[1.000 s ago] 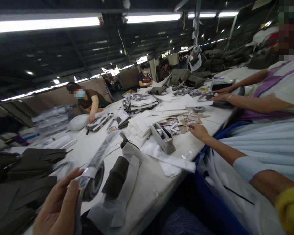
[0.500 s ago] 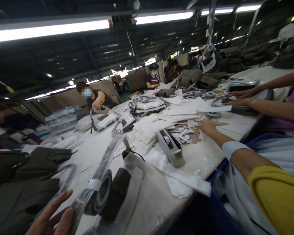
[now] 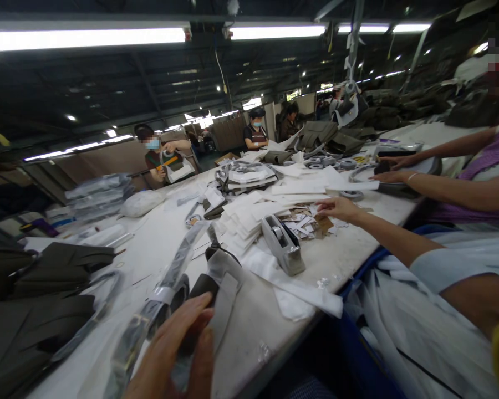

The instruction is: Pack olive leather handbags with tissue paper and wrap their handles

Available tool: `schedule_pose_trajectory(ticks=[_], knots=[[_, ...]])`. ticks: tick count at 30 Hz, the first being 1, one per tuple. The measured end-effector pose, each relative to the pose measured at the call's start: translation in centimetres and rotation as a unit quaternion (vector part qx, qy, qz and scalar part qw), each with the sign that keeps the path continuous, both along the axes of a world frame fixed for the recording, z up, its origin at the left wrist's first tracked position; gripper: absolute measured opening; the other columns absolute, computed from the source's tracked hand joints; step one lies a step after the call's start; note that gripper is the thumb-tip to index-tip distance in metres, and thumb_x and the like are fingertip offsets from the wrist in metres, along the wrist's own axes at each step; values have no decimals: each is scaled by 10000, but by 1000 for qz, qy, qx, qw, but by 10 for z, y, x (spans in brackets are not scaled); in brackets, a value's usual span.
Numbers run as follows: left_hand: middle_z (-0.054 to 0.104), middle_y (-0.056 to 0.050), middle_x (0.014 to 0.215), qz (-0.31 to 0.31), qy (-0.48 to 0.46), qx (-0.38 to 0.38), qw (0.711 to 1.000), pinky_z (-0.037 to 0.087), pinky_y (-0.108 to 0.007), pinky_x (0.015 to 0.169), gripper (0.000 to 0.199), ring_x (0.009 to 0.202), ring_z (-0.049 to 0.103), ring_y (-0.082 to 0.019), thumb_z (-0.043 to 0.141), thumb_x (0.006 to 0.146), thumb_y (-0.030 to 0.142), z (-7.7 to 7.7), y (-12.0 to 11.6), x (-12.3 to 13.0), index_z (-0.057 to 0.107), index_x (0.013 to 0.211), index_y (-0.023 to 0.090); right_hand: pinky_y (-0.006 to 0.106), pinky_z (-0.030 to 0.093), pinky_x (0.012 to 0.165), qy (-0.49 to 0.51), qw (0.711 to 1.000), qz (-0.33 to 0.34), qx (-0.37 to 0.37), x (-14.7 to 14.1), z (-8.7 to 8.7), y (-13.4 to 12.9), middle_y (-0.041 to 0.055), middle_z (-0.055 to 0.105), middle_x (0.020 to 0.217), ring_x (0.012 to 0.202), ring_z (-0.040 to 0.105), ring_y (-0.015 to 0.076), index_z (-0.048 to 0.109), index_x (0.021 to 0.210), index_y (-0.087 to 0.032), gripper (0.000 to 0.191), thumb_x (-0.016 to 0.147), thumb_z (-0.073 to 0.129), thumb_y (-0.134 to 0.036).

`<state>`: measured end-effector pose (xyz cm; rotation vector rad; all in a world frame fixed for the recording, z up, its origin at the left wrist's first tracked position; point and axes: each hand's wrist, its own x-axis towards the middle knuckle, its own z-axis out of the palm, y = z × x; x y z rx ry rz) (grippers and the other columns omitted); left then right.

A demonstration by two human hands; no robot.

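My left hand [image 3: 178,343] is at the bottom centre, fingers stretched and thumb apart. It hovers over or touches a dark olive bag [image 3: 203,284] partly wrapped in clear plastic; contact is hard to tell. Beside it lies a grey strap [image 3: 178,260] wrapped in plastic, with a buckle [image 3: 139,327] near its lower end. The hand hides part of both. Nothing shows between its fingers. My right hand is out of view.
Co-workers' arms reach in from the right, one hand [image 3: 336,209] over paper scraps [image 3: 301,221]. A tape dispenser [image 3: 281,244] stands on the white table [image 3: 266,327]. White sheets [image 3: 249,213] lie mid-table. Dark folded bags [image 3: 37,310] are at left; a plastic-filled bin [image 3: 382,321] sits at right.
My left hand has moved right, from beside the plastic-wrapped strap to over the dark bag. At right, the yellow sleeve has drawn back. A far co-worker has lifted a bag.
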<state>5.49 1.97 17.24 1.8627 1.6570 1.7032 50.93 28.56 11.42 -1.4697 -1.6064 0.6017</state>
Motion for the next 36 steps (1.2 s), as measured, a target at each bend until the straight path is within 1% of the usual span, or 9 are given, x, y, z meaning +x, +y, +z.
schedule_pose_trajectory(ticks=[2, 5, 12, 18, 23, 25, 27, 32, 36], knots=[[717, -55, 1094, -79, 26, -13, 996, 598, -369, 805, 297, 896, 689, -239, 667, 831, 354, 4, 14, 36, 701, 1122, 302, 275, 497, 726, 18, 999, 38, -14, -20, 7, -13, 91, 748, 867, 772, 667, 172, 733, 1097, -99, 439, 692, 780, -261], [711, -74, 1134, -204, -18, -69, 976, 601, -299, 744, 281, 881, 694, -198, 623, 882, 321, 4, 46, 74, 685, 1145, 244, 310, 516, 769, 53, 994, 100, -10, -54, 23, -38, 76, 745, 914, 841, 666, 201, 720, 1137, -144, 553, 665, 799, -420], [693, -96, 1195, -252, 15, -85, 964, 571, -280, 640, 428, 761, 687, -166, 679, 849, 325, -13, 120, 110, 626, 1259, 215, 322, 531, 812, 87, 972, 217, 1, -135, 58, -94, 55, 742, 958, 889, 669, 209, 710, 1163, -186, 559, 687, 774, -474], [744, -26, 821, -187, 57, -98, 976, 540, -290, 727, 170, 708, 676, -167, 618, 887, 291, -19, 141, 88, 746, 950, 199, 387, 533, 902, 67, 962, 262, 42, -181, 45, -87, 65, 746, 1035, 952, 684, 229, 695, 1179, -178, 451, 762, 711, -349], [736, -66, 1040, -99, 105, -92, 985, 452, -338, 929, 139, 983, 655, -222, 633, 858, 239, -8, 144, 60, 762, 809, 223, 455, 462, 1035, -66, 972, 190, 125, -194, 31, -80, 79, 698, 1207, 1156, 618, 276, 729, 1129, -221, 359, 774, 677, -235], [714, -70, 1124, -75, 109, -96, 987, 447, -338, 912, 146, 970, 651, -220, 626, 853, 243, -1, 144, 53, 763, 808, 222, 449, 494, 998, -71, 972, 189, 122, -197, 27, -83, 79, 681, 1242, 1172, 611, 275, 709, 1172, -226, 365, 814, 649, -266], [728, -75, 1053, -62, 103, -104, 987, 455, -343, 863, 151, 885, 653, -218, 621, 844, 256, 7, 146, 50, 763, 816, 213, 439, 519, 966, -52, 971, 207, 105, -200, 25, -88, 79, 657, 1284, 1181, 608, 273, 665, 1246, -226, 427, 828, 650, -307], [711, -45, 756, -100, 58, -111, 987, 457, -317, 780, 164, 770, 634, -202, 610, 821, 272, 19, 152, 45, 742, 773, 187, 451, 499, 1004, -11, 965, 239, 103, -211, 25, -96, 83, 547, 1423, 1247, 562, 291, 545, 1387, -250, 672, 756, 750, -356], [687, -23, 724, -172, -16, -116, 978, 475, -275, 724, 212, 714, 625, -157, 571, 841, 325, 21, 152, 48, 697, 750, 181, 442, 480, 1023, 20, 961, 249, 115, -217, 30, -102, 70, 655, 1290, 1187, 607, 271, 597, 1334, -251, 606, 762, 752, -380]])
